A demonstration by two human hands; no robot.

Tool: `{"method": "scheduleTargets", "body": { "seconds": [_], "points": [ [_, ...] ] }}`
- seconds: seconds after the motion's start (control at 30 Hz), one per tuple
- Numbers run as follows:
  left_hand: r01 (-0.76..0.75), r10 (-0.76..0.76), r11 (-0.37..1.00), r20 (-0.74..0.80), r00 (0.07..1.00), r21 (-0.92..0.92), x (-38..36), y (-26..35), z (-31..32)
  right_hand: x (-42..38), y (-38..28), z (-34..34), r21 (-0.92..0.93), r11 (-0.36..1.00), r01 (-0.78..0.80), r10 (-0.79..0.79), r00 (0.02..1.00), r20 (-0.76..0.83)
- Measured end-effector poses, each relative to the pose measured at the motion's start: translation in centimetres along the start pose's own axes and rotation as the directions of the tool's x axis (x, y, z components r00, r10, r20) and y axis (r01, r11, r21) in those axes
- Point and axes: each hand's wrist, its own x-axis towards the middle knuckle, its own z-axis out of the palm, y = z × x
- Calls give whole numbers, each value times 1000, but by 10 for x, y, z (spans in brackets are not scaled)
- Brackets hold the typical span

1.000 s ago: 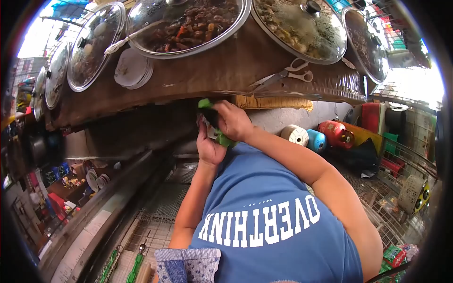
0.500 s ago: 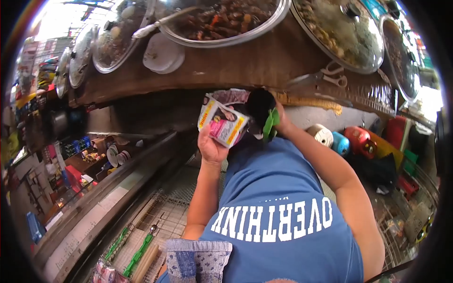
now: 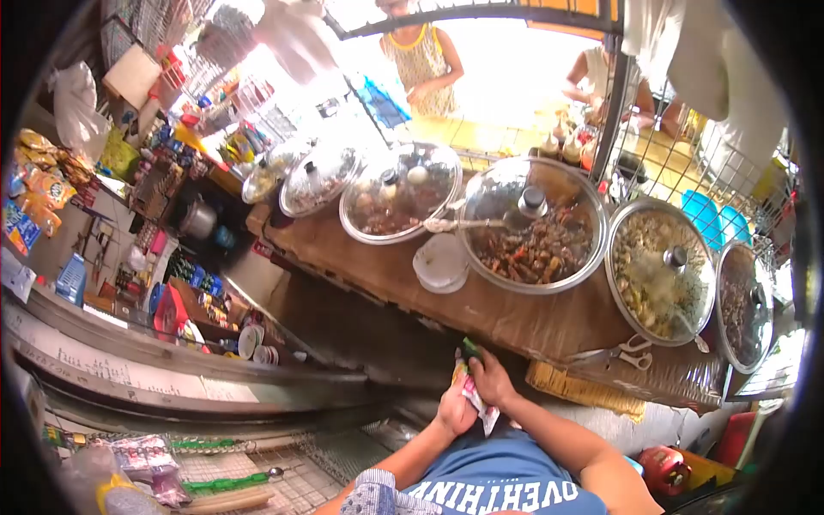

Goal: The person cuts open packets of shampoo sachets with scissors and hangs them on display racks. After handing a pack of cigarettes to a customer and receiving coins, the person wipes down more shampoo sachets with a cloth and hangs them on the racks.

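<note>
My left hand (image 3: 457,409) is closed around a printed packet (image 3: 470,391) in white, pink and yellow, just in front of my blue shirt (image 3: 506,468). Pressed close to it, my right hand (image 3: 492,380) is closed too, with a small dark green piece (image 3: 470,347) showing at its fingertips; what that piece is, I cannot make out. The fingers hide much of the packet. Beyond my hands is the brown-covered counter (image 3: 378,279), where a large lidded pan of dark stewed food (image 3: 536,253) stands.
More lidded pans (image 3: 402,193) line the counter. Scissors (image 3: 633,352) lie near its front edge, and small white plates (image 3: 441,263) sit by the stew. Wire mesh (image 3: 678,159) stands behind, with a person (image 3: 421,64) beyond. A red rounded object (image 3: 665,469) is low at right.
The view has tilted up, showing more of the counter and people beyond. The packet, spread open earlier, is now narrow between my hands, which have come together. The black object has dropped from sight.
</note>
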Motion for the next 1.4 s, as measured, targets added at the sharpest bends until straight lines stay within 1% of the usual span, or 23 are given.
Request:
{"method": "scheduleTargets", "body": {
  "seconds": [0.1, 0.17, 0.2, 0.3, 0.33, 0.37, 0.43, 0.53, 0.6, 0.63, 0.67, 0.7, 0.77, 0.83, 0.87, 0.9, 0.97, 1.0, 1.1, 1.17, 1.2, 1.27, 1.4],
  "points": [
    [-60, 62, 993, 11, 998, -99, 20, 8, -16, -3, 12, 11, -117, 964, 240, -241, 970, 1],
    [-88, 82, 980, -42, 996, -180, 27, 36, -1, -8, 32, 5, -265, 872, 412, -367, 907, 206],
    [-134, 133, 991, -46, 990, -17, 26, 43, 3, -16, 43, -1, -323, 780, 536, -483, 844, 233],
    [-59, 81, 982, 119, 990, -180, 28, 65, -25, -41, 28, -43, -413, 908, 67, 157, 860, 486],
    [-106, 130, 977, 127, 983, -184, 30, 71, -20, -54, 89, -35, -400, 878, 264, -117, 927, 355],
    [-74, 103, 965, 101, 990, -252, 27, 76, -18, -58, 57, -54, -161, 978, -131, 157, 975, 157],
    [-14, 52, 972, 156, 986, -235, 23, 80, -19, -58, 51, -62, -86, 989, -122, 113, 988, -102],
    [14, 5, 992, 155, 988, -124, 21, 78, -14, -50, 18, -49, -55, 974, 218, -224, 962, -156],
    [44, -58, 981, 68, 996, 188, 16, 69, -7, -37, -9, -36, -196, 875, 443, -441, 896, 56],
    [29, -23, 925, -21, 1000, 379, 11, 60, -2, -39, -39, -33, -268, 842, 468, -442, 883, 155],
    [150, -125, 983, 215, 969, -106, 13, 48, -25, -31, -48, -25, -353, 776, 523, -456, 852, 258],
    [169, -143, 980, 216, 966, -108, 10, 43, -21, -22, -38, -18, -343, 757, 556, -530, 830, 175],
    [184, -177, 949, -53, 983, 257, 8, 44, -10, -8, -21, -17, -289, 805, 518, -490, 855, 171],
    [255, -260, 927, -19, 965, 275, 11, 51, -19, 12, 16, -9, -154, 872, 464, -467, 884, 17],
    [329, -312, 815, -117, 943, 477, 9, 59, -17, 10, 26, -12, -15, 1000, 19, -20, 1000, -7],
    [404, -340, 654, -228, 912, 640, 4, 66, -13, 16, 45, -15, -116, 982, -150, 148, 989, -22],
    [399, -330, 577, -243, 912, 713, 3, 78, -2, 14, 42, -40, 121, 968, -221, 229, 972, -59],
    [352, -385, 442, -180, 905, 825, 4, 83, -2, 13, 32, -43, 126, 965, -231, 240, 969, -54],
    [251, -483, 267, -96, 870, 930, 9, 81, -1, -11, 4, -35, -46, 932, 359, -343, 917, 204],
    [48, -572, -350, -254, 780, 935, 13, 83, 15, -14, 13, -25, -136, 852, 506, -490, 861, 134],
    [-30, -481, -78, -11, 877, 997, 5, 77, 25, -11, 30, -23, -126, 947, 296, -277, 950, 147],
    [-212, -483, -88, 144, 864, 973, -4, 76, 18, -1, 36, -43, -129, 983, -133, 155, 973, 173],
    [-460, -523, -334, 244, 816, 823, -5, 85, 21, -29, -24, -95, -143, 974, 178, -173, 984, 50]
  ]
}}
